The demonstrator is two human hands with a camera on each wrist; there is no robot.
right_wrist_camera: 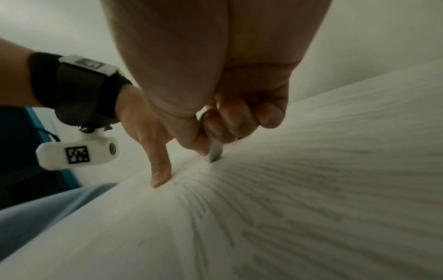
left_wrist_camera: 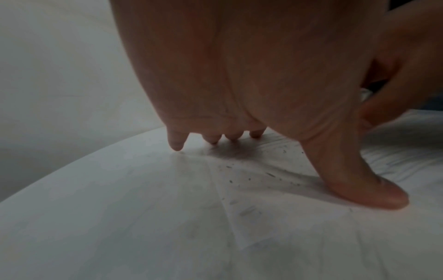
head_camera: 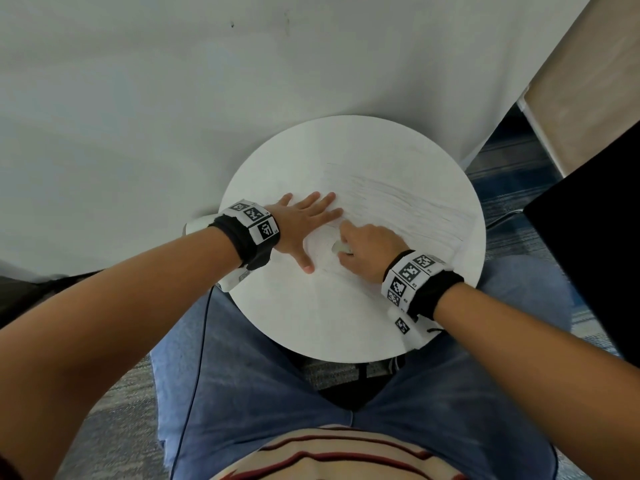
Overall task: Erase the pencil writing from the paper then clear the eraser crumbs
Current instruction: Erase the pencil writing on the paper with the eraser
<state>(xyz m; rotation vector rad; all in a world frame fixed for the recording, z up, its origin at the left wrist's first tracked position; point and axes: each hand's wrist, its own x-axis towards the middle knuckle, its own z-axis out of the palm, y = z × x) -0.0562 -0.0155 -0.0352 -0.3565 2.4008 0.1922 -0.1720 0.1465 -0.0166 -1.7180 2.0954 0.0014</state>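
Note:
A white sheet of paper (head_camera: 391, 209) covered in faint pencil lines lies on the round white table (head_camera: 329, 323). My left hand (head_camera: 304, 223) lies flat with spread fingers and presses down the paper's left part. My right hand (head_camera: 367, 251) grips a whitish eraser (head_camera: 341, 247) between thumb and curled fingers, its tip on the paper just right of the left thumb. In the right wrist view the eraser (right_wrist_camera: 214, 150) touches the paper (right_wrist_camera: 311, 189) amid blurred pencil lines. In the left wrist view dark eraser crumbs (left_wrist_camera: 249, 176) lie scattered on the paper between my fingers and thumb (left_wrist_camera: 364, 185).
The table stands against a white wall (head_camera: 173, 98). My knees in blue jeans (head_camera: 263, 393) sit under the table's near edge. A black panel (head_camera: 588, 254) stands at the right, beside blue carpet (head_camera: 512, 174). A thin dark cable (head_camera: 197, 358) runs down past my left leg.

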